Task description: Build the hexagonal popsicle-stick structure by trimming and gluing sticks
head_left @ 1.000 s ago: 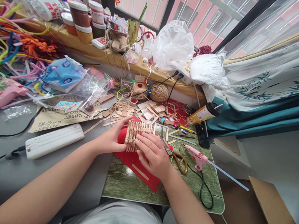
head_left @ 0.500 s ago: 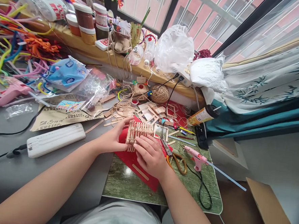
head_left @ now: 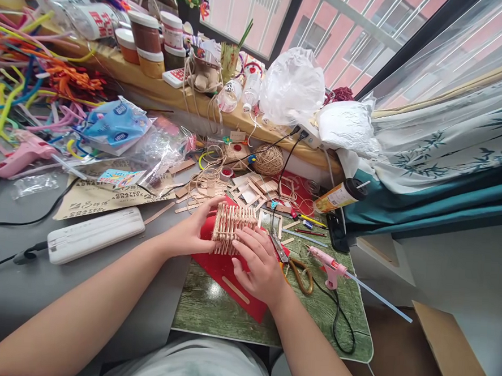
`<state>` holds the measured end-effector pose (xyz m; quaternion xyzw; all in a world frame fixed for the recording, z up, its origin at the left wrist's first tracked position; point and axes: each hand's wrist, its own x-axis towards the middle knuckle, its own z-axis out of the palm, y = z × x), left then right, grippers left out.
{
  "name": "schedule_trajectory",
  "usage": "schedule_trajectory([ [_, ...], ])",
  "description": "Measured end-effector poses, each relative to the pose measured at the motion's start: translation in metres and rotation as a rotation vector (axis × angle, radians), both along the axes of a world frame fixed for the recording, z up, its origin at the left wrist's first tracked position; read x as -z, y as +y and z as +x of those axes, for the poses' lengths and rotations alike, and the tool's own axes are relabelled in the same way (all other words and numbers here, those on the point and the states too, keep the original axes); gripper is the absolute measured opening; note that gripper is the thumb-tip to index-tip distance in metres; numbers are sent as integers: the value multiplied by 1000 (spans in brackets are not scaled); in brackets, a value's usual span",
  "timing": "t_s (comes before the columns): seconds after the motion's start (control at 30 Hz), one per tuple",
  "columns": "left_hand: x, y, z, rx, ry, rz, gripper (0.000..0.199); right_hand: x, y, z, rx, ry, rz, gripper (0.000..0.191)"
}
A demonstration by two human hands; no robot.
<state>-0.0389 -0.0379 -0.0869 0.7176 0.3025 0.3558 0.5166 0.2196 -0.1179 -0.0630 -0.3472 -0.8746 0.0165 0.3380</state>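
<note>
A small box-like stack of wooden craft sticks [head_left: 232,224] stands over a red sheet [head_left: 244,292]. My left hand [head_left: 195,230] grips its left end, thumb at the near side and fingers at the far side. The fingertips of my right hand [head_left: 257,262] rest on its right part, with the thumb held apart from it. One loose stick [head_left: 235,290] lies on the red sheet below my hands. Scissors [head_left: 291,262] with orange-brown handles lie just right of my right hand.
On the green board [head_left: 209,316], a pink glue gun [head_left: 329,265] and its cord lie right. A white power strip [head_left: 95,235] is left. Loose sticks [head_left: 251,191] and a twine ball [head_left: 270,159] sit behind; a cup [head_left: 342,194] stands back right.
My right hand has shifted slightly right along the stick stack, and its thumb has come away from it. My left hand keeps its hold.
</note>
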Motion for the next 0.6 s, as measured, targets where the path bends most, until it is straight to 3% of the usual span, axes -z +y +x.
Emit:
schedule_trajectory([
  [0.17, 1, -2, 1, 5, -8, 9, 108, -18, 2, -18, 3, 32, -37, 58],
  [0.37, 2, -5, 2, -18, -6, 12, 112, -47, 18, -39, 119, 62, -216, 14],
  [0.6, 2, -6, 3, -25, 15, 39, 111, -61, 26, -41, 124, -70, -330, 13],
])
